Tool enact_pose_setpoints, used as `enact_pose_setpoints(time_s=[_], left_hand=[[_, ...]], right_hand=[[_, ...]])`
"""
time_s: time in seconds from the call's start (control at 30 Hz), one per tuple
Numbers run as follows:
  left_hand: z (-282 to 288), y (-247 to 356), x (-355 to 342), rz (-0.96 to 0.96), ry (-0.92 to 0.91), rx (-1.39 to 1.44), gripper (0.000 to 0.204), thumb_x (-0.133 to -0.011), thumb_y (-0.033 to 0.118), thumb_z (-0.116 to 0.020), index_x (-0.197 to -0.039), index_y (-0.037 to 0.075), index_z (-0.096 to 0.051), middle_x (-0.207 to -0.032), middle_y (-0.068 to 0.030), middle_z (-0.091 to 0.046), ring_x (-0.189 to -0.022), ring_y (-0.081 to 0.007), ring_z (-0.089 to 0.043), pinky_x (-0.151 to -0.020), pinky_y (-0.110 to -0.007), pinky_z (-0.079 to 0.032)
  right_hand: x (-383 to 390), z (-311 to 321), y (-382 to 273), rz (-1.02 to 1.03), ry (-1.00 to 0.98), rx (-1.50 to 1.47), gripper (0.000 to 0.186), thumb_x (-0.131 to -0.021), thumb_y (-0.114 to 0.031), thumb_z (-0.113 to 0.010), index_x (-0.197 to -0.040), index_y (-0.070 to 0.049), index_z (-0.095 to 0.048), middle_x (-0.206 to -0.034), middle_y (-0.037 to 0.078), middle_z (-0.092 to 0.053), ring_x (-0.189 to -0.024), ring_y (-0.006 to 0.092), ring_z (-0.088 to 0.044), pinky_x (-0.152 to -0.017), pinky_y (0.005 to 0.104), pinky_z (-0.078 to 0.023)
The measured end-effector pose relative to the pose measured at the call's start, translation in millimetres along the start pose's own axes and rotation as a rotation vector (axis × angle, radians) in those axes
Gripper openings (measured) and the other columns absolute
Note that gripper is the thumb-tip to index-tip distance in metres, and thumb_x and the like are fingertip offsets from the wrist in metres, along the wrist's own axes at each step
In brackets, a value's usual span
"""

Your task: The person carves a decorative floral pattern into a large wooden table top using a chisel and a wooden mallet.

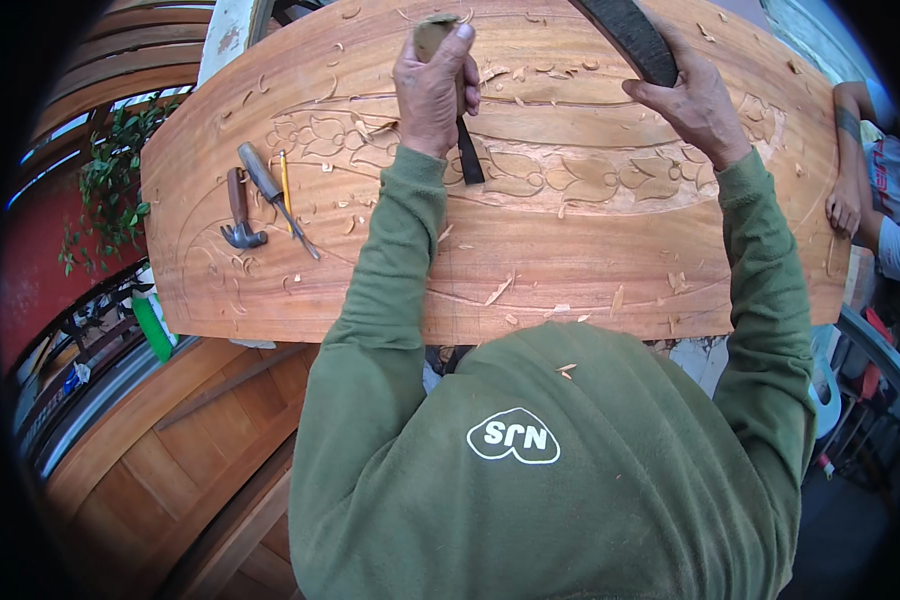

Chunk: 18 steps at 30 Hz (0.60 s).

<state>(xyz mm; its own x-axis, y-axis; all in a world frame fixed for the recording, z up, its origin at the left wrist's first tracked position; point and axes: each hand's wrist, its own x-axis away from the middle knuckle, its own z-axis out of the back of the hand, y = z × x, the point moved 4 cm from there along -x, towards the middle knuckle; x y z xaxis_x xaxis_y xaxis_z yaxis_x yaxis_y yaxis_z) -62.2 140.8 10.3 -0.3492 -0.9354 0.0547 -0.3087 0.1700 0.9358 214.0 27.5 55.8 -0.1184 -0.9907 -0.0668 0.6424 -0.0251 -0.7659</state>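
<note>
My left hand (432, 95) is closed around the wooden handle of a chisel (470, 158), thumb up near its top. The dark flat blade points down toward the carved panel (570, 255); whether its edge touches the wood I cannot tell. My right hand (698, 105) grips a dark, thick wooden bar (625, 38), raised above the panel's far right, its upper end cut off by the frame. A band of carved flowers and leaves (590, 180) runs across the reddish-brown wood between and below my hands.
On the panel's left lie a small claw hammer (238, 210), a grey-handled chisel (270, 185) and a yellow pencil (285, 180). Curled wood shavings (500, 290) are scattered about. At the right edge another person's hand (844, 208) rests on the panel. A leafy plant (115, 180) stands left.
</note>
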Motion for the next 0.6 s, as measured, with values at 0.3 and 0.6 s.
enact_pose_setpoints(time_s=[0.3,0.6], left_hand=[[-1,-23,3,0.128,0.002,-0.125,0.032,-0.097,0.033,-0.083,-0.105,0.009,-0.062,-0.067,-0.001,-0.063,-0.044,-0.0078,-0.055,-0.038,-0.023,-0.044],[7,-30,5,0.144,0.037,-0.148,0.033,-0.095,0.026,-0.084,-0.107,0.006,-0.061,-0.066,-0.0012,-0.062,-0.045,-0.0074,-0.055,-0.039,-0.023,-0.043]], right_hand=[[-42,0,-40,-0.096,0.26,-0.372,0.094,-0.079,-0.01,-0.083,-0.163,-0.003,-0.042,-0.133,0.013,-0.066,-0.119,0.0218,-0.061,-0.103,0.036,-0.051],[-58,-26,-46,-0.167,-0.197,0.022,0.095,-0.077,-0.011,-0.077,-0.166,-0.018,-0.044,-0.137,0.025,-0.068,-0.125,0.0359,-0.067,-0.106,0.0434,-0.053]])
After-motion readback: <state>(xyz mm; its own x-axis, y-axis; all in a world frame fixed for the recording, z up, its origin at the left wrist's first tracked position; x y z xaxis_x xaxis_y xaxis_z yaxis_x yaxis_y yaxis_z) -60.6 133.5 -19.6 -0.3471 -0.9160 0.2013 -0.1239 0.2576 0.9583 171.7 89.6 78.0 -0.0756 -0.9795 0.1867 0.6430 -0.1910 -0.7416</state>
